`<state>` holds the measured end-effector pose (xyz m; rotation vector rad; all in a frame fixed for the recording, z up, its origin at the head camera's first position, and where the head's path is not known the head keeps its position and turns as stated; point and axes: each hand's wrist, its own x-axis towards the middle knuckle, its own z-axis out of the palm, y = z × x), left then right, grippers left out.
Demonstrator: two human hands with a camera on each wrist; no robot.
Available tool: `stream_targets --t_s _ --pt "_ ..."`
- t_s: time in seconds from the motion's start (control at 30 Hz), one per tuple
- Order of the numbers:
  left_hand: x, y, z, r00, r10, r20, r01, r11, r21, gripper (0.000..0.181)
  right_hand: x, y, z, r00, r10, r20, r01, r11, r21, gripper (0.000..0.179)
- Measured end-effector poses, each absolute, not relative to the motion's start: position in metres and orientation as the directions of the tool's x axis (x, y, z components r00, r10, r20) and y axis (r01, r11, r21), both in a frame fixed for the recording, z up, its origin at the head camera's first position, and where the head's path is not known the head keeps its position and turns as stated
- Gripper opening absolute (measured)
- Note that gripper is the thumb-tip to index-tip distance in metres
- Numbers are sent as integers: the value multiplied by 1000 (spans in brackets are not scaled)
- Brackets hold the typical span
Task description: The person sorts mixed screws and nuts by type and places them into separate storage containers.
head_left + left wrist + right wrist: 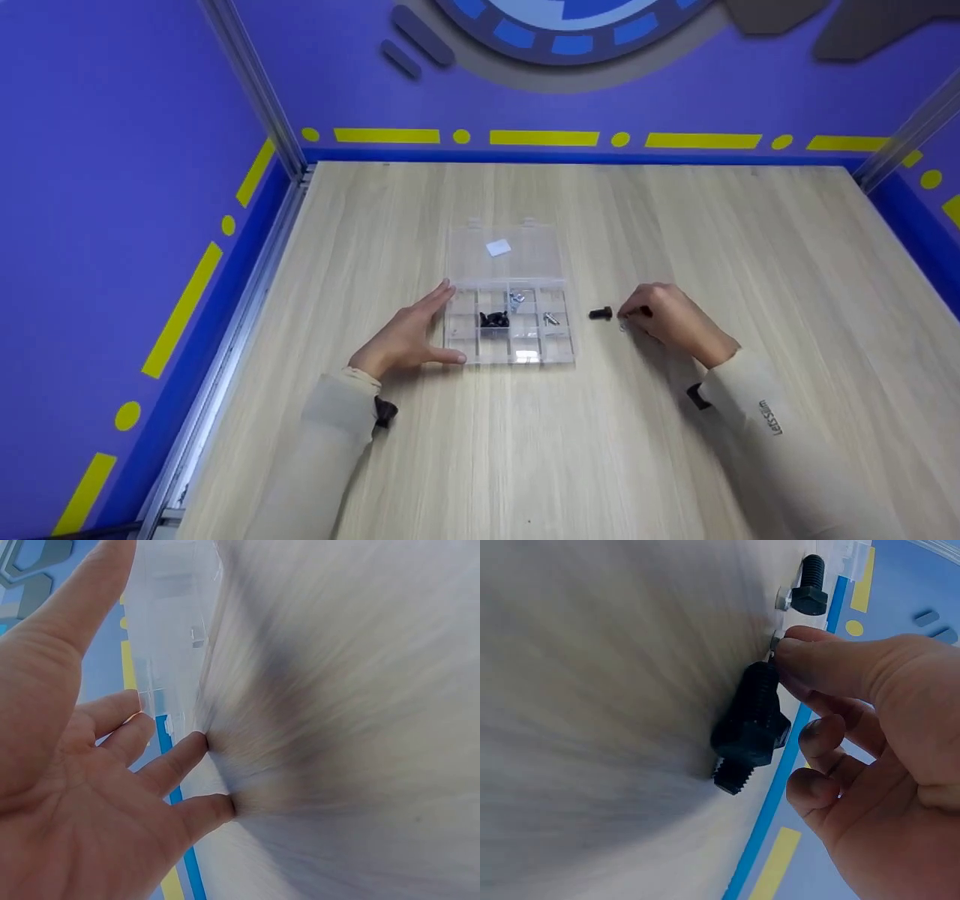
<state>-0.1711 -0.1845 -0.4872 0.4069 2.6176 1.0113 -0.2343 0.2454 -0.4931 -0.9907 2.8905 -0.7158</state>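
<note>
I have a pale wood-grain tabletop (pixel 540 450) under everything, and on it one clear compartment box (pixel 495 349) with its single lid (pixel 525 255) laid back on the far side, bearing one white label (pixel 498 247). The left hand (pixel 405 337) has its fingers straight and spread, thumb at the near corner and fingertips against the left wall; the box looks light, stiff and liable to slide or crack, so I judge its side walls the best hold. The right hand (pixel 679 319) pinches one small silvery fastener (pixel 776 637) between thumb and fingertip, low over the wood to the right of the box. I expect that piece to be hard, very light and slippery, best taken by its edges; its exact kind is too small to tell. One black hex bolt (pixel 601 313) lies between box and hand, with one silvery piece (pixel 782 598) just beside it. Below the pinch I make out at least two black threaded bolts (pixel 750 709), overlapping. Three compartments plainly hold hardware: a clump of black pieces (pixel 494 320), some bluish-silver pieces (pixel 517 300) and some silver screws (pixel 551 319), none of which I can count surely.
</note>
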Motion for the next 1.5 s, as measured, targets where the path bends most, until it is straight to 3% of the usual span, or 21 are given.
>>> stream_targets --t_s 0.67,1.07,1.5 --pt "-170 -184 -484 -913 365 -184 138 699 702 115 -227 254 -503 -830 -519 206 -557 741 -375 15" --pt "-171 -186 -487 -916 357 -186 136 710 690 116 -227 250 -493 -872 -483 78 -478 808 -345 13" --pt "-170 -185 -486 -910 375 -177 157 706 690 116 -234 236 -473 -799 -588 126 -586 716 -380 13"
